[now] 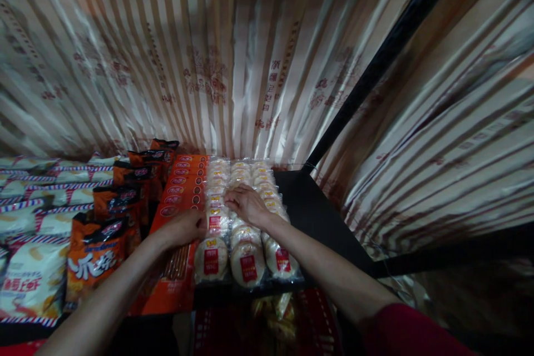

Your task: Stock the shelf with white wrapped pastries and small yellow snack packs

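My right hand curled over 3 rows of cracker packs on the shelf, my left hand beside them; whether fingers pinched, I couldn't tell. A nudge risked toppling them.

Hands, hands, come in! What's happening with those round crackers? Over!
Left hand at left edge of rice cracker packets. Right hand over them. Packets lined up in three columns. Orange packets close on their left.
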A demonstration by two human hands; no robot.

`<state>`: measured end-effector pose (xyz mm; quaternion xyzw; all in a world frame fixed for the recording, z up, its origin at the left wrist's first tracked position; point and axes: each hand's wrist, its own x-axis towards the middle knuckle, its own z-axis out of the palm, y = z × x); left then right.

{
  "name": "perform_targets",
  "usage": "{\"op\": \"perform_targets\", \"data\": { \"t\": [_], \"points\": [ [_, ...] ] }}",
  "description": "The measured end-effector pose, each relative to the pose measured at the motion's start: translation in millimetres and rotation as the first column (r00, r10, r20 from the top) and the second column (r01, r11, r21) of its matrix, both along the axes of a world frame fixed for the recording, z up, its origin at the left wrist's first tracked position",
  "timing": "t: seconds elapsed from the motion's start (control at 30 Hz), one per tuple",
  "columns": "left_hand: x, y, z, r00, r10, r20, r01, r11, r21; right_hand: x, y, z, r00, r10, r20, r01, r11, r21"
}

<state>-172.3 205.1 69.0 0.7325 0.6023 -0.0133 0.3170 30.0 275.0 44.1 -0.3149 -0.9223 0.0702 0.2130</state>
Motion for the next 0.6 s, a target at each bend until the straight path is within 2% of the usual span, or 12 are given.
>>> {"op": "perform_targets", "data": {
  "t": [0.27, 0.43, 0.6],
  "points": [
    [7.7, -5.1, 4.1, 0.999, 0.036, -0.001, -0.036, 0.993, 0.113, -0.2, -1.2, 1.4, 1.000, 0.002, 0.006, -0.002, 1.000, -0.008],
    [13.3, -6.5, 7.8, 0.993, 0.114, 0.032, -0.118, 0.977, 0.178, 1.2, -3.2, 1.1, 1.000, 0.009, -0.019, -0.009, 1.000, -0.004],
    [13.9, -5.6, -0.5, 0.987, 0.155, 0.038, -0.159, 0.962, 0.222, 3.7, -9.7, 5.2, 0.993, -0.033, -0.114, 0.038, 0.998, 0.043]
  ]
}}
